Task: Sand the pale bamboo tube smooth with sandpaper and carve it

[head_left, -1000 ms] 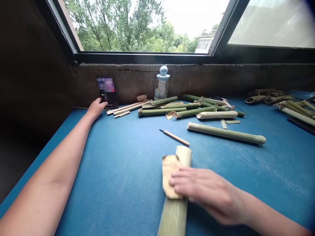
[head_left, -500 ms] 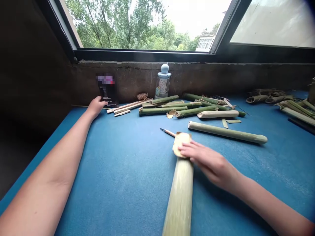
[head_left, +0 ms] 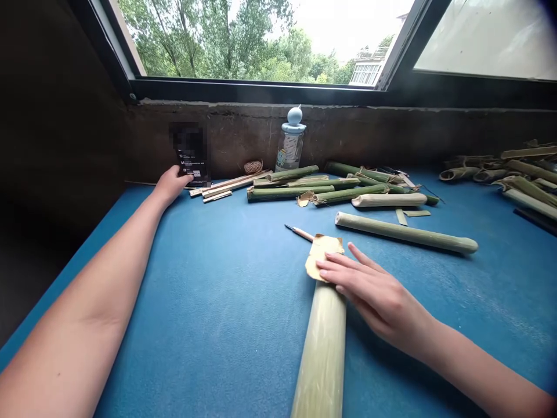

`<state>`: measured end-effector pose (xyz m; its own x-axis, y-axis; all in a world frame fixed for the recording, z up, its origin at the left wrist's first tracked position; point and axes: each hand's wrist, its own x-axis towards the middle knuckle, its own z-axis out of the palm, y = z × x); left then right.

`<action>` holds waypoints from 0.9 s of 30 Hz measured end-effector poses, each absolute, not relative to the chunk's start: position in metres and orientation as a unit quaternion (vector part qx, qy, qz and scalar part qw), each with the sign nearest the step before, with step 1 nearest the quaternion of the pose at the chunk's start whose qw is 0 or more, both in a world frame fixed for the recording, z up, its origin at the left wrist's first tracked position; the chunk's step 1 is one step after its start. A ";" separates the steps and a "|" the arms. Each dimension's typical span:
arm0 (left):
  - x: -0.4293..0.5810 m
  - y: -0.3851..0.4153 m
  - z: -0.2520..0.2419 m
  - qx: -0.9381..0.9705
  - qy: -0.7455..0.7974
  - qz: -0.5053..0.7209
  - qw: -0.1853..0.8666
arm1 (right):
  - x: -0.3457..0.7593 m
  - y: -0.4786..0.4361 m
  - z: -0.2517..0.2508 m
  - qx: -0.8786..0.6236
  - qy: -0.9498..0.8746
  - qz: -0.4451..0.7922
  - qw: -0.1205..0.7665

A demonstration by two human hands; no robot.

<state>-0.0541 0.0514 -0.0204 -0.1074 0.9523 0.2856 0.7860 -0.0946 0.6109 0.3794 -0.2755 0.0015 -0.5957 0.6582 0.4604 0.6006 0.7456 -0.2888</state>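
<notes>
My left hand [head_left: 170, 184] reaches to the back left, its thumb and fingers on the lower edge of a dark phone [head_left: 194, 159] that leans upright against the wall. My right hand [head_left: 369, 284] rests with outstretched, slightly spread fingers on a pale yellow piece of sandpaper [head_left: 319, 255]. The sandpaper lies over the far end of a thick, light green bamboo pole [head_left: 322, 354], which runs toward me out of the bottom edge. Part of the sandpaper is hidden beneath the fingers. A pencil-like tool with a dark tip [head_left: 299, 232] lies just beyond the sandpaper.
A peeled bamboo length [head_left: 404, 233] lies right of centre. Several green bamboo pieces [head_left: 291, 193], thin wood strips [head_left: 235, 184] and a blue-lidded jar [head_left: 290, 145] line the back of the blue table [head_left: 209, 325]. More bamboo [head_left: 528, 183] is piled far right, under the window.
My right hand has shifted slightly right, with its fingers more spread and the sandpaper lying flatter. The phone's screen now looks different. My left hand stays at the phone.
</notes>
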 end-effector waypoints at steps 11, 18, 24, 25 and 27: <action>-0.055 0.052 -0.019 0.661 0.669 0.320 0.116 | 0.388 -0.266 -0.001 -0.370 -0.890 0.031 0.263; -0.054 0.051 -0.018 0.651 0.670 0.339 0.112 | 0.377 -0.289 0.005 -0.264 -0.937 0.089 0.210; -0.054 0.053 -0.020 0.661 0.654 0.342 0.139 | 0.384 -0.273 0.002 -0.360 -0.882 0.086 0.292; -0.055 0.053 -0.020 0.660 0.656 0.341 0.136 | 0.382 -0.275 0.002 -0.349 -0.887 0.091 0.290; -0.055 0.054 -0.019 0.657 0.658 0.345 0.127 | 0.373 -0.283 0.004 -0.263 -0.915 0.118 0.282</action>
